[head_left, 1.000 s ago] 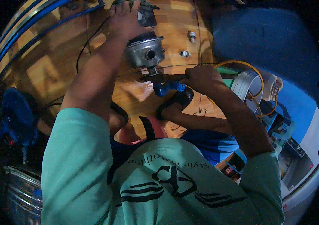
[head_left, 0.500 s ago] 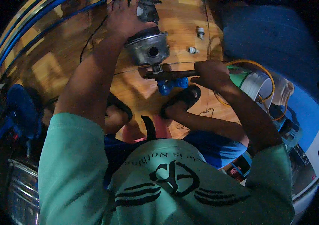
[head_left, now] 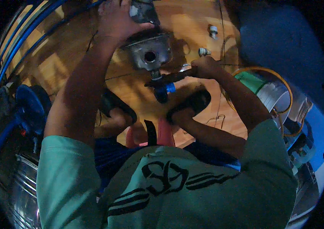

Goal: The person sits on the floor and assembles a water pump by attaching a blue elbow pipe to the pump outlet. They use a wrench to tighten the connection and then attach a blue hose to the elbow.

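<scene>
A metal pump (head_left: 150, 53) with a round port in its silver body lies on the wood-look floor beyond my feet. My left hand (head_left: 116, 21) presses on its dark motor end, fingers spread, partly cut off by the upper edge. In my right hand (head_left: 206, 68) is the handle of a dark wrench, apparently a pipe wrench (head_left: 169, 78). Its head lies against the short metal neck (head_left: 155, 74) at the pump's near end; the exact grip of the jaws is too dark to tell. Just below the wrench shows a blue pipe fitting (head_left: 170, 87).
Two small whitish fittings (head_left: 213, 32) lie on the floor at the upper right. A white bucket (head_left: 274, 97) with an orange hose (head_left: 289, 86) stands right. Blue pipes (head_left: 24, 36) run at the far left, above a blue fan-like disc (head_left: 30, 103). My sandalled feet flank the work.
My right hand and the wrench handle have swung slightly up and left, tilting the wrench. The pump has shifted slightly left in view, with my left hand still on it.
</scene>
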The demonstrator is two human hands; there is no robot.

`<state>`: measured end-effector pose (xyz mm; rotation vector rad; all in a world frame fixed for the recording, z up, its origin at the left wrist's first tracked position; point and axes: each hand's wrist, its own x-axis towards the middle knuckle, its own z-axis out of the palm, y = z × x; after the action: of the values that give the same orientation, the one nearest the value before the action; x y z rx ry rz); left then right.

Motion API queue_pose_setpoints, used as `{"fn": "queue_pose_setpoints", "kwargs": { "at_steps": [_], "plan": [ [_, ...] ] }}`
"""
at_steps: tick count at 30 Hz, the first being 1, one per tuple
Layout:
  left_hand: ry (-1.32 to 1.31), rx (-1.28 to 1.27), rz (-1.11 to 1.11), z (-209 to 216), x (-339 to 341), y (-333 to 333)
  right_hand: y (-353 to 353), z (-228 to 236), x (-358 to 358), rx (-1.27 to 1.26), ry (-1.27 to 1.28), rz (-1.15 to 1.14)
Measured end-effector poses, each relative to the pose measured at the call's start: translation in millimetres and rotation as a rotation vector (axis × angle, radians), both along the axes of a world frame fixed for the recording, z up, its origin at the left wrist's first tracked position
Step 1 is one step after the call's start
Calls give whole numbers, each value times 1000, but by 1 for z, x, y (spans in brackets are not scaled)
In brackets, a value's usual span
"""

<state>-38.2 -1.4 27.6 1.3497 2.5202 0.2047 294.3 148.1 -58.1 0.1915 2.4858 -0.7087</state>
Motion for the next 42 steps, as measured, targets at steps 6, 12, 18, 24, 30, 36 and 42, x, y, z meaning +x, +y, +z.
{"fn": "queue_pose_setpoints", "kwargs": {
  "at_steps": [6, 12, 18, 24, 30, 36, 42],
  "plan": [
    [31, -92, 12, 7, -4, -4, -26, 78, 0, 166, -187, -74],
    [5, -181, -28, 41, 0, 6, -70, 170, -15, 221, -213, -171],
    [-22, 60, -56, 21, -6, -9, -117, 221, -78, 375, -448, -78],
    [-93, 48, -27, 13, -7, -9, -133, 234, -105, 388, -563, -63],
    [-111, -30, -71, 16, -12, -5, -106, 222, -93, 387, -541, -45],
    [-105, 5, -33, 6, -10, -2, -105, 212, -80, 416, -456, -44],
    [-72, 175, -51, 2, -9, -5, -101, 202, -76, 427, -514, -128]
  ]
}}
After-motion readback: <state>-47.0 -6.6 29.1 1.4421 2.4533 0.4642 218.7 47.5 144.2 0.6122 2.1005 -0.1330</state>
